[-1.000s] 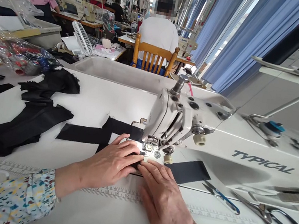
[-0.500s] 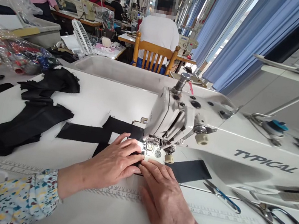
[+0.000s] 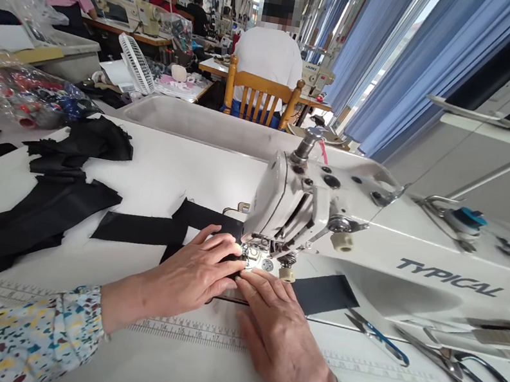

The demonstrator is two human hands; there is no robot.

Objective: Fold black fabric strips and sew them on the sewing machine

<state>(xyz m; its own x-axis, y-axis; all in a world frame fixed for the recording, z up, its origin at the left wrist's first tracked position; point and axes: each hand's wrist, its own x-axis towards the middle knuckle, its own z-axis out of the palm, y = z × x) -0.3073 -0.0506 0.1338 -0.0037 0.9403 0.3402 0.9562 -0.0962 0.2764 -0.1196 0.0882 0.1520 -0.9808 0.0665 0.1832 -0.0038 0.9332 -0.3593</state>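
Observation:
Under the needle area of a white sewing machine (image 3: 282,202), my left hand (image 3: 196,267) lies on a small dark fabric piece (image 3: 169,254), its fingers spread and pressing down. My right hand (image 3: 282,336) rests flat, fingertips meeting the left ones at the cloth's edge by the needle plate (image 3: 255,257). The fabric under the fingertips is mostly hidden. Black strips (image 3: 134,229) overlap to the left of my left hand, and a dark grey rectangle (image 3: 326,292) lies right of the needle.
Small snips (image 3: 381,339) and large scissors (image 3: 464,369) lie at the right. A ruler strip (image 3: 173,328) crosses the table's front. Black cloth (image 3: 30,218) is heaped at the left. Behind the machine, a person in white sits on a wooden chair (image 3: 262,91).
The whole view has shifted slightly. Both hands stay by the needle, in almost the same place on the cloth.

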